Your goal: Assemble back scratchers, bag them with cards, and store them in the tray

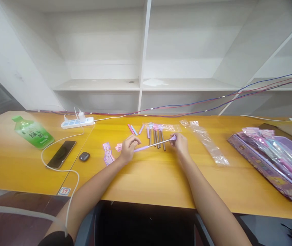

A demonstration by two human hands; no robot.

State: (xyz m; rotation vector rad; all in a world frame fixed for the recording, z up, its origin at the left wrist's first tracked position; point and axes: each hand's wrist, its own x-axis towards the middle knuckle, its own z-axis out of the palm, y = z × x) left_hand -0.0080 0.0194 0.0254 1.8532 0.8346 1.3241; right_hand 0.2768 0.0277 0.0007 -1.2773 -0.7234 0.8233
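A stick with a purple grip, a thin metal shaft and a small purple head, apparently a back scratcher [154, 145], spans my two hands just above the table. Its purple grip end is in my left hand [129, 147], whose fingers are curled closed. At the other end, my right hand [179, 142] pinches the purple head, partly covering it. Behind the shaft lie several more metal scratchers [156, 137] with claw heads. Loose coloured grip sleeves [133, 129] rest beyond my left hand. Small printed cards [108, 155] lie left of that hand.
Clear plastic bags [209, 145] lie to the right. A purple printed box [261, 167] holds packaged sticks at far right. On the left are a green bottle [33, 132], a phone [62, 154], a small black case [84, 156], and a power strip [77, 123] with a trailing white cable.
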